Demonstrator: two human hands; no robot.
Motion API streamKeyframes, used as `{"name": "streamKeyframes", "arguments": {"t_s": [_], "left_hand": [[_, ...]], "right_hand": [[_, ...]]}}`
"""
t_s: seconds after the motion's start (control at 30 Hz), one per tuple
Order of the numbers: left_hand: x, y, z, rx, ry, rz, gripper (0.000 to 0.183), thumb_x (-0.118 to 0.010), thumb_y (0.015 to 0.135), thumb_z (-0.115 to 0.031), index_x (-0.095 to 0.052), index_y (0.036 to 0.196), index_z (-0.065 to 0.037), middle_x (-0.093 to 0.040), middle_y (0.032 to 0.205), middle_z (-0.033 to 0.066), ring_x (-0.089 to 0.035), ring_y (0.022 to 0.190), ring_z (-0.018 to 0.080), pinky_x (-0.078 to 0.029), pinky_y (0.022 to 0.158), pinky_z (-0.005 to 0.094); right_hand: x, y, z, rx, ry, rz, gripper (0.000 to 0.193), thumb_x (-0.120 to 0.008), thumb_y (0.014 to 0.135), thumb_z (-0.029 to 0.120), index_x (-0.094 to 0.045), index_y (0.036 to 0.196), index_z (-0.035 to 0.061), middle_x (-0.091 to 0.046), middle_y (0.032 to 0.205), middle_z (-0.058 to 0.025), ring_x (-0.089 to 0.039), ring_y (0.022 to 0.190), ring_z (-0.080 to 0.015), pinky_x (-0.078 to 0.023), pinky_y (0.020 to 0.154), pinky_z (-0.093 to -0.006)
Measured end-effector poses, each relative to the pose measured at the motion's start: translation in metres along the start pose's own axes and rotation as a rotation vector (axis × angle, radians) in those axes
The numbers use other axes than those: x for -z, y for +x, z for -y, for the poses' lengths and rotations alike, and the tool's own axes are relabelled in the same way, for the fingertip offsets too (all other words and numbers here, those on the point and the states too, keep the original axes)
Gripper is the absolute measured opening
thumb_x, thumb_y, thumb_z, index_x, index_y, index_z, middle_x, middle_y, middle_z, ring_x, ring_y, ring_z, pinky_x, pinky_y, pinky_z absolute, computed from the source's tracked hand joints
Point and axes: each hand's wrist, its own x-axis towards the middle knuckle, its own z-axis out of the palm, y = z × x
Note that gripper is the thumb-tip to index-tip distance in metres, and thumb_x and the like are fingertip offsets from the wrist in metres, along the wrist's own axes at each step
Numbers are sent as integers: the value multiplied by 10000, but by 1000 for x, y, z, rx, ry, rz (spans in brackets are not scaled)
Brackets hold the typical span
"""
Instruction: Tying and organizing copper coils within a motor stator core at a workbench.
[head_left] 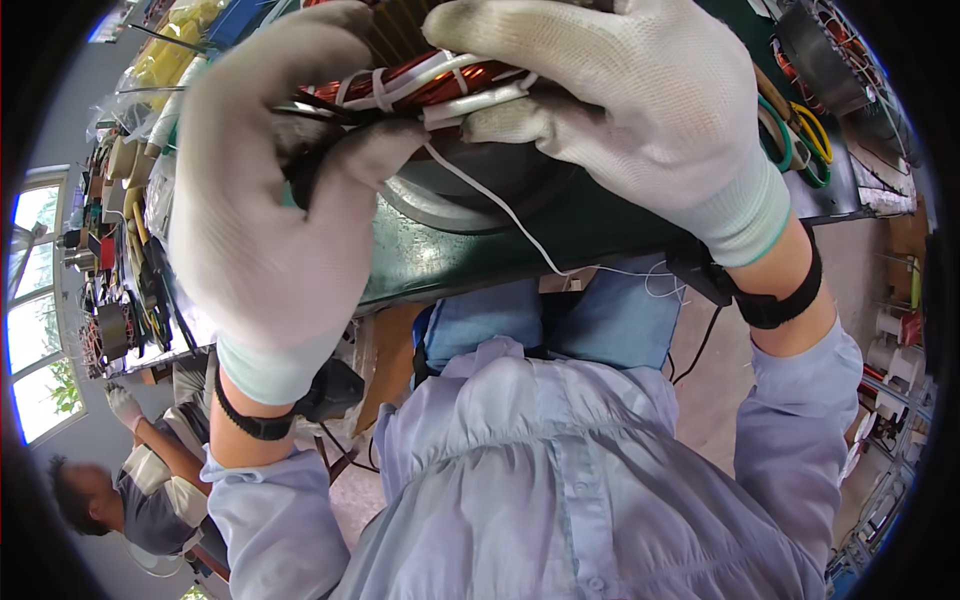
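A copper wire winding [425,88], bound with white cord loops and edged with white sleeving, is at the top centre, between my hands. My left hand [265,230], in a white knit glove, curls round its left side with the thumb pressed at the lower edge. Gloved the same way, my right hand [640,110] closes on the right side, thumb below and fingers above. From near the left thumb a thin white cord [500,205] trails over the table edge toward my right wrist. Beneath the winding sits a dark round metal part [450,205], partly hidden by my hands.
The dark green worktable [410,268] ends close to my lap. Scissors with green and yellow handles [805,145] and another wound stator [825,60] are at the right. Tools and parts [140,230] crowd the left bench, where another person [150,490] sits.
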Motion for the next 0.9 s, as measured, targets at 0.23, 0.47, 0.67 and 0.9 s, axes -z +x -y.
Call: {"name": "streamKeyframes", "arguments": {"t_s": [0.23,0.47,0.67,0.9], "left_hand": [[-5,-1,13,-116,91,71,349,-741,883,72,-606,1203,106,-704,1186,213,-711,1032,210,-590,915,332],[-9,-5,32,-194,-103,-59,327,-714,857,146,-617,1167,108,-683,1222,268,-703,1098,261,-577,963,354],[-10,-9,26,-128,-122,-84,291,-738,896,44,-638,1166,87,-726,1102,236,-725,1002,224,-574,854,271],[-13,-11,27,-44,10,-158,319,-782,880,9,-654,1160,94,-745,982,186,-735,836,187,-580,744,246]], "right_hand": [[-42,-29,-44,193,80,-205,561,-846,754,309,-692,1289,247,-651,961,-110,-642,747,-278,-544,623,-347],[-59,0,-40,481,347,-623,437,-828,781,131,-718,1197,57,-680,1013,-103,-663,873,-272,-544,731,-334],[45,-48,53,-1070,277,261,245,-655,874,127,-708,1084,11,-655,976,-83,-655,817,-176,-511,767,-299],[46,-77,102,-1272,1014,121,325,-492,944,52,-713,1155,-57,-692,940,-119,-669,809,-127,-502,701,-234]]}}
